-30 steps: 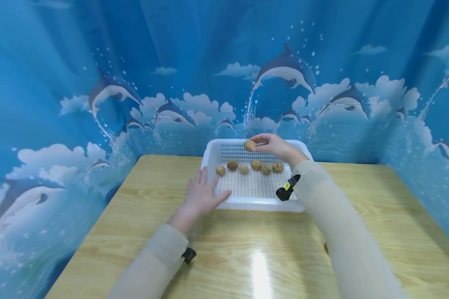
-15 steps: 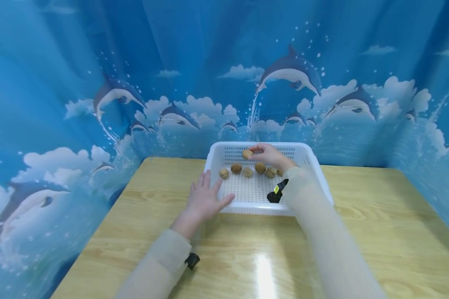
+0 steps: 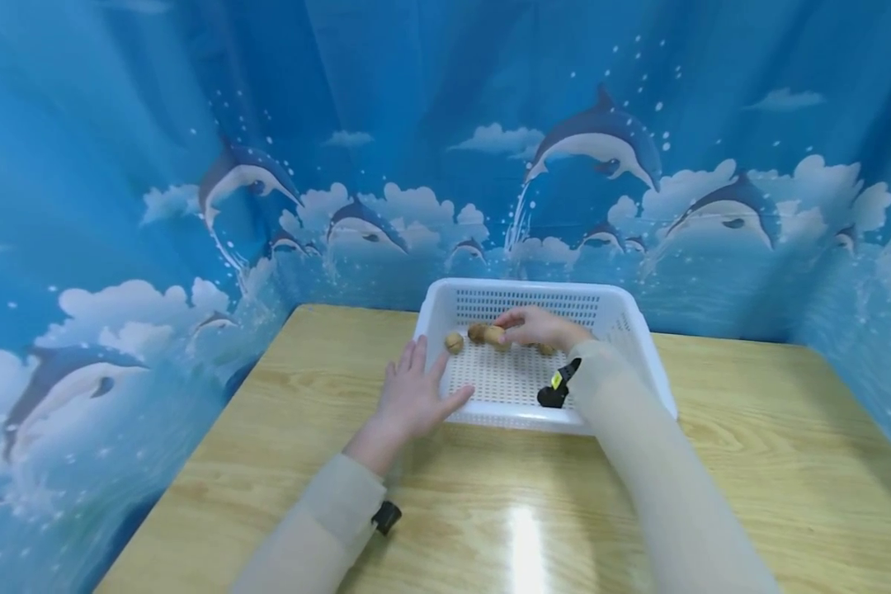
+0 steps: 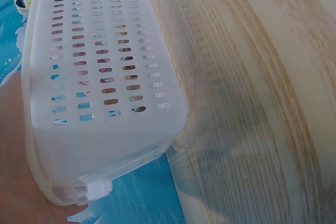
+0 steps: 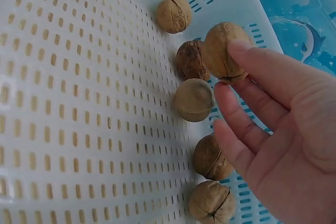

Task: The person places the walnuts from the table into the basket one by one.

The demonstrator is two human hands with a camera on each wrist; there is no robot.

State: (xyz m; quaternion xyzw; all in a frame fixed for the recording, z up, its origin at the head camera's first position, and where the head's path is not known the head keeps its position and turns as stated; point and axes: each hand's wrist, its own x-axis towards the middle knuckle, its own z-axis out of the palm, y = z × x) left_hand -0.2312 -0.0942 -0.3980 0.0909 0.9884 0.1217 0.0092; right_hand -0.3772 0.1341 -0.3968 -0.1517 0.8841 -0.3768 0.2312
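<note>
My right hand [image 3: 542,328] pinches a walnut [image 5: 227,51] between thumb and fingers, inside a white slotted plastic basket [image 3: 657,371]. In the right wrist view, several more walnuts lie in a rough row along the basket's far side, among them a dark brown walnut [image 5: 192,60] close beside the held one and a paler, smoother walnut [image 5: 194,99]. With fingers spread, my left hand [image 3: 412,400] rests at the basket's left rim. A single walnut [image 3: 454,342] lies near those fingers. The right hand partly hides the other walnuts in the head view.
The basket stands on a wooden table [image 3: 304,396] near its back edge. Behind the table hangs a blue curtain [image 3: 386,99] printed with dolphins. A black wrist camera [image 3: 554,394] on the right wrist hangs over the basket floor.
My right hand has lowered the walnut from rim height down into the basket, close to the other walnuts. The left hand stays at the rim. The head view has shifted slightly.
</note>
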